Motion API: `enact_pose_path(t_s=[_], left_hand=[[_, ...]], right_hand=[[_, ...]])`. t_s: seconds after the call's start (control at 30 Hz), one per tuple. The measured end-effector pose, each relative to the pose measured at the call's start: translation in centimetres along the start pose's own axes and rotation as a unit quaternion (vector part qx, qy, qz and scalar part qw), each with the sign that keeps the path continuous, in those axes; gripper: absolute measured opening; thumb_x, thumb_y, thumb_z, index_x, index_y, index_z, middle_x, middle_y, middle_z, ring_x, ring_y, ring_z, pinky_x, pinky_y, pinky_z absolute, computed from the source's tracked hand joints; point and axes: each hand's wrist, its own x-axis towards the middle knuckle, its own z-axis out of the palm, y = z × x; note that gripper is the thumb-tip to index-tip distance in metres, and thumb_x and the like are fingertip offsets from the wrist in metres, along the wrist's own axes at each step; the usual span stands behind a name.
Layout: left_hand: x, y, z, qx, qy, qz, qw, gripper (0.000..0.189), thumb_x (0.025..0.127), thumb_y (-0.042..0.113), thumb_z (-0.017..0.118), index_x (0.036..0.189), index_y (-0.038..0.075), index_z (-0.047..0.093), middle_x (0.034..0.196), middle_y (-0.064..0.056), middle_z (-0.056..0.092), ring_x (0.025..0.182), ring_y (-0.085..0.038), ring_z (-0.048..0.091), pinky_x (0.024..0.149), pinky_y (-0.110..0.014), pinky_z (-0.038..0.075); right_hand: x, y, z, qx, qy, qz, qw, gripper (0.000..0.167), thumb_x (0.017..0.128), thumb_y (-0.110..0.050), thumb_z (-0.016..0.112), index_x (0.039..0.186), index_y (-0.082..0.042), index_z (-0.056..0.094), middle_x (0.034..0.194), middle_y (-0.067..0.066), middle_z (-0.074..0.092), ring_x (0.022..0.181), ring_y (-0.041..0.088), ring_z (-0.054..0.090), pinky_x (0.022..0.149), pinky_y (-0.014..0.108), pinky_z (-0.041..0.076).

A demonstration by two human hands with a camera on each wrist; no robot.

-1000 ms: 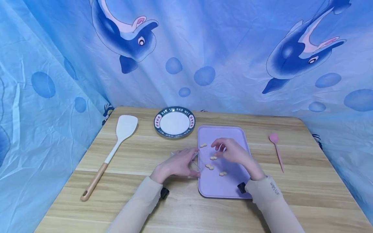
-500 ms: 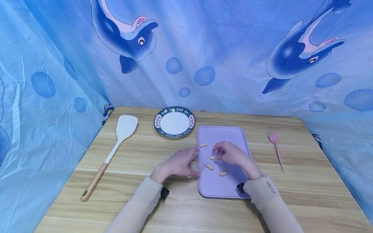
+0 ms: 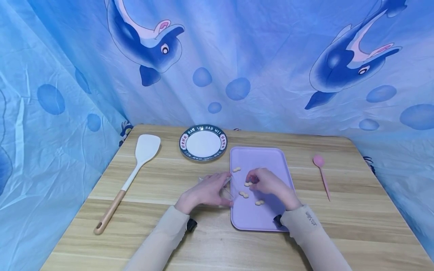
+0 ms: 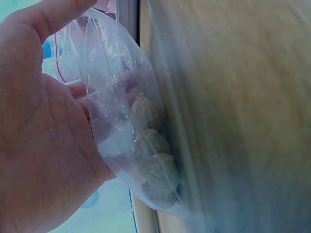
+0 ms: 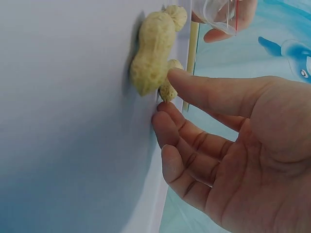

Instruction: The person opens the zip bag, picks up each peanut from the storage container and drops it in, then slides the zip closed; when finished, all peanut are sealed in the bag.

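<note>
My right hand (image 3: 271, 182) is over the purple tray (image 3: 257, 218), thumb and fingertips at the two ends of a peanut (image 5: 168, 90) in its shell. Other peanuts lie on the tray: one (image 3: 236, 169) near its left edge, one (image 3: 243, 194) closer to me and another (image 3: 259, 202) below the right hand. At the tray's left edge, my left hand (image 3: 210, 190) grips a clear zip-lock bag (image 4: 114, 92), its thumb and fingers spread around the mouth. Several pale brown, ribbed, nut-like pieces (image 4: 154, 145) are at the bottom of the bag.
Behind the bag stands a round plate (image 3: 203, 143) with a dark green lettered rim. A white spatula (image 3: 146, 150) with a wooden handle lies at the left, and a pink spoon (image 3: 319, 162) lies right of the tray. A blue dolphin-print curtain (image 3: 257, 56) borders the wooden table.
My right hand has moved slightly down and toward me, and its thumb and fingertips have closed in on the peanut beneath. The left hand and bag have stayed in place.
</note>
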Motion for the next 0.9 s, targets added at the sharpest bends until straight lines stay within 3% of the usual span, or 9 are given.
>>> enact_pose_path(t_s=[0.67, 0.9], left_hand=[[0.08, -0.19, 0.22, 0.000, -0.002, 0.000, 1.0000, 0.099, 0.076, 0.047, 0.083, 0.153, 0.010, 0.033, 0.154, -0.009, 0.042, 0.140, -0.027, 0.038, 0.116, -0.053, 0.025], [0.06, -0.18, 0.18, 0.002, -0.002, 0.001, 1.0000, 0.099, 0.076, 0.049, 0.082, 0.153, 0.009, 0.033, 0.154, -0.010, 0.042, 0.141, -0.028, 0.038, 0.117, -0.053, 0.024]], right_hand=[[-0.10, -0.19, 0.09, -0.003, -0.008, -0.006, 0.9999, 0.012, 0.083, 0.001, 0.074, 0.087, -0.009, 0.069, 0.071, -0.004, 0.053, 0.067, 0.012, 0.049, 0.065, 0.029, 0.044], [-0.32, -0.31, -0.28, -0.001, 0.010, -0.016, 0.9998, 0.012, 0.082, 0.001, 0.074, 0.087, -0.008, 0.069, 0.070, -0.002, 0.055, 0.065, 0.012, 0.050, 0.062, 0.029, 0.044]])
